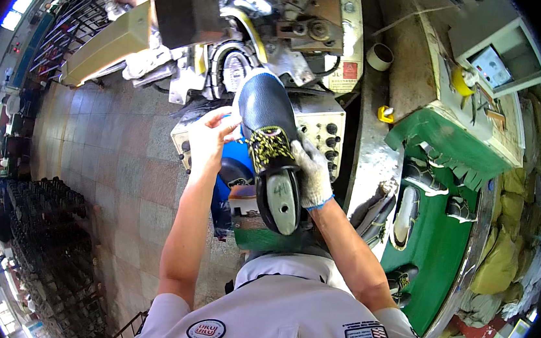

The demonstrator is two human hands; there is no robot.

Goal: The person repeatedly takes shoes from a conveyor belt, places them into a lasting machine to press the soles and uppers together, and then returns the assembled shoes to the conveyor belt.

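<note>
A dark leather shoe upper (265,102) with yellow-and-black laces is stretched over a shoe last (282,199), whose pale top shows at the heel end. Its toe points away from me, toward the machine (232,64). My right hand (311,170), in a light knitted glove with a blue cuff, grips the upper's right side near the heel. On the other side, my bare left hand (208,138) has its fingers curled and drawn together beside the upper's left edge. Whatever lies between those fingertips is hidden.
Below the shoe is a blue container (221,193) with dark footwear in it. Several shoes lie on a green surface (434,263) at the right, near a cluttered workbench (460,125). A dark rack (49,232) stands at the left on the tiled floor (132,155).
</note>
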